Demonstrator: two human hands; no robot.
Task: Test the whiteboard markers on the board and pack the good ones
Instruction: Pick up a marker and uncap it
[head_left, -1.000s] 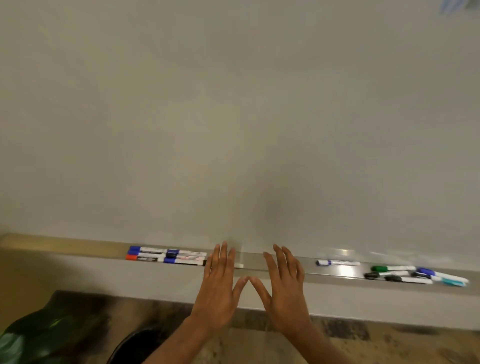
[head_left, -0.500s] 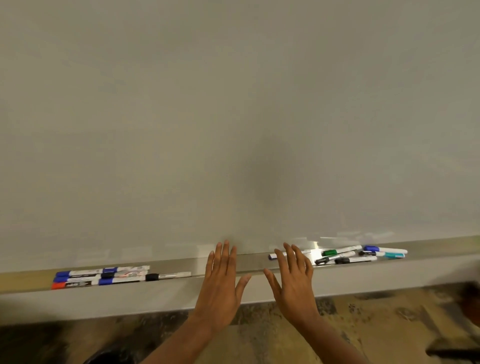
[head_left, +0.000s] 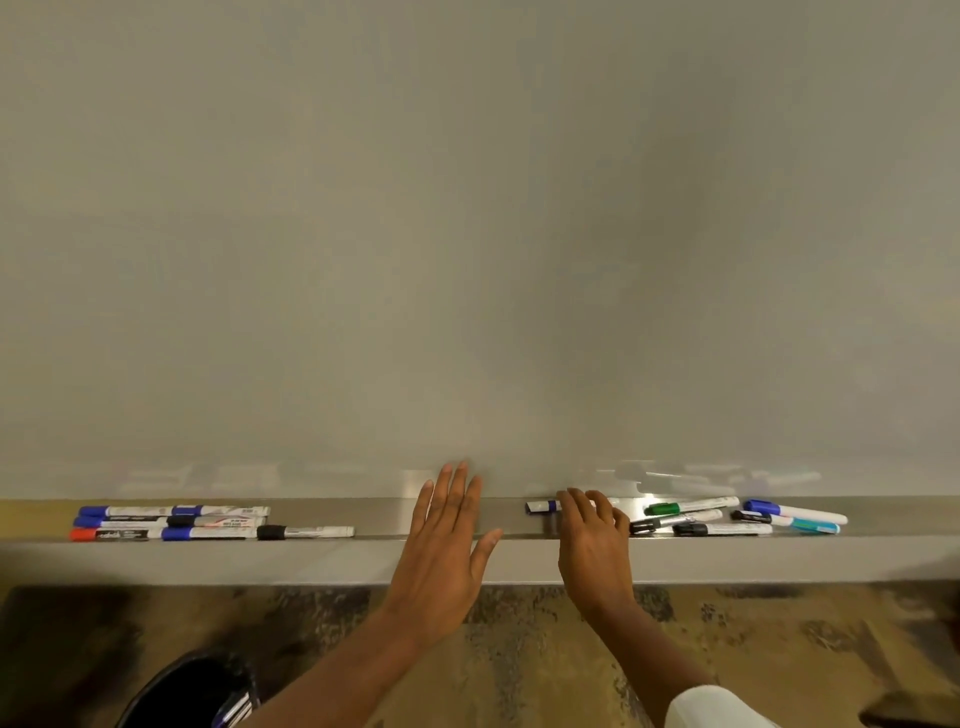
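Note:
A blank whiteboard (head_left: 467, 234) fills the view, with a metal tray (head_left: 379, 517) along its bottom edge. Several markers lie in a neat group (head_left: 171, 522) at the tray's left, with a black-capped one (head_left: 306, 531) beside them. Another loose bunch (head_left: 727, 517) lies at the right, among them a green marker (head_left: 691, 505). My left hand (head_left: 447, 540) hovers flat over the tray's middle, fingers straight. My right hand (head_left: 592, 540) reaches over a dark-capped marker (head_left: 540, 506), fingers bent down on it; its body is hidden under the fingers.
Below the tray lies a mottled brown floor (head_left: 779, 649). A dark shoe (head_left: 192, 691) shows at the bottom left. A white sleeve (head_left: 717, 706) covers my right forearm.
The view has swung level on the tray. My right hand has moved forward onto the single marker and bent its fingers. My left hand stays flat.

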